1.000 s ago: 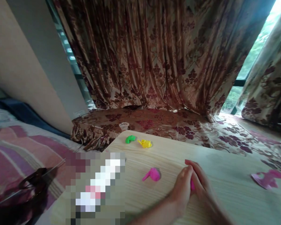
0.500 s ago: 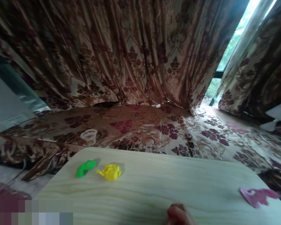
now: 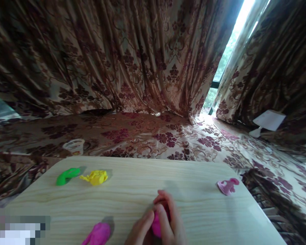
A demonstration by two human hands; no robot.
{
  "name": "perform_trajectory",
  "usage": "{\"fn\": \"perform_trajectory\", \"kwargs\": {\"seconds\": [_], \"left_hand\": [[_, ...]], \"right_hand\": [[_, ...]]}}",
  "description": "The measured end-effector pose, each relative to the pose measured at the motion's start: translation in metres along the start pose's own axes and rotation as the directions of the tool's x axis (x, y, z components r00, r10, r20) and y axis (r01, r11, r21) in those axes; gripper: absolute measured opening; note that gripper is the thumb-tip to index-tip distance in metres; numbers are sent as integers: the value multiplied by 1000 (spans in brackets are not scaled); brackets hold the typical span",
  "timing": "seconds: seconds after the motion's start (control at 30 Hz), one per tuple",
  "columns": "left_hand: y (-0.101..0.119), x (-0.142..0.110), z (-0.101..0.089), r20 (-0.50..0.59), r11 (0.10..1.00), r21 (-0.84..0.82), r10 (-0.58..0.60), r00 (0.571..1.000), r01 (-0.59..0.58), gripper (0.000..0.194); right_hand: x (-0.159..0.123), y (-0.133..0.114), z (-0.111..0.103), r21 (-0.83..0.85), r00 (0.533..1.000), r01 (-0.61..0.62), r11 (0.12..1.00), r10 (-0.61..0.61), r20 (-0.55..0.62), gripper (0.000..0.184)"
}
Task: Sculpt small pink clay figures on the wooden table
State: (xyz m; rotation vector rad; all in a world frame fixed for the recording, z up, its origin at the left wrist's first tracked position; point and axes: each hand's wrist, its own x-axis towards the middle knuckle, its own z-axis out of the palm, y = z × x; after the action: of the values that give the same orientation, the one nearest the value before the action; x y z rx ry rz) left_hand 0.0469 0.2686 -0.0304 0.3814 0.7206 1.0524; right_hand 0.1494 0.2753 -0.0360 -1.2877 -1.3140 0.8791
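Observation:
Near the front of the pale wooden table point(image 3: 193, 204), my left hand point(image 3: 140, 231) and my right hand point(image 3: 172, 221) come together around a magenta lump point(image 3: 156, 226) that looks like modelling clay. The right fingers curl over its far side and top, and the left thumb presses its left side. Most of the lump is hidden by the fingers. To the left of my hands lies a second magenta clay piece point(image 3: 100, 234), rounded with a thin tail, cut by the lower picture edge.
At the table's back left lie a curved green piece point(image 3: 67, 176) and a yellow teapot-like piece point(image 3: 97, 177). A flat pink cut-out point(image 3: 228, 186) is at the right edge. Beyond stand a clear plastic cup point(image 3: 75, 147) and a white lamp point(image 3: 269, 120) before patterned curtains point(image 3: 132, 61).
The view has turned right and tipped slightly. Where only one blurred hand showed at the lower edge, both hands now hold the magenta lump. The second magenta piece has come into view.

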Motion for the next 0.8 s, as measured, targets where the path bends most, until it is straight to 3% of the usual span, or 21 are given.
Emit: {"fn": "perform_trajectory", "kwargs": {"seconds": [0.1,0.2,0.33,0.53,0.63,0.73,0.8], "left_hand": [[16,-8,17,114,997,62,-46,992,40,29],[26,-17,24,187,975,210,30,982,-69,36],[28,-18,15,203,936,276,166,965,-220,17],[31,-15,-2,221,880,241,361,906,-409,25],[34,-20,-5,180,928,163,306,935,-335,15],[40,-23,-8,133,981,63,172,976,-182,20],[43,-21,-9,95,985,53,160,983,-165,24]], "right_hand": [[2,1,-3,75,999,-33,997,33,0,30],[3,-1,-7,101,1000,-20,995,20,-5,29],[1,-6,-10,177,1000,-14,984,13,2,32],[0,-8,1,234,995,61,970,-42,-87,37],[1,-14,11,206,991,70,976,-44,-129,40],[3,-20,22,177,988,55,983,-29,-149,42],[6,-18,26,161,988,68,985,-44,-148,42]]}}
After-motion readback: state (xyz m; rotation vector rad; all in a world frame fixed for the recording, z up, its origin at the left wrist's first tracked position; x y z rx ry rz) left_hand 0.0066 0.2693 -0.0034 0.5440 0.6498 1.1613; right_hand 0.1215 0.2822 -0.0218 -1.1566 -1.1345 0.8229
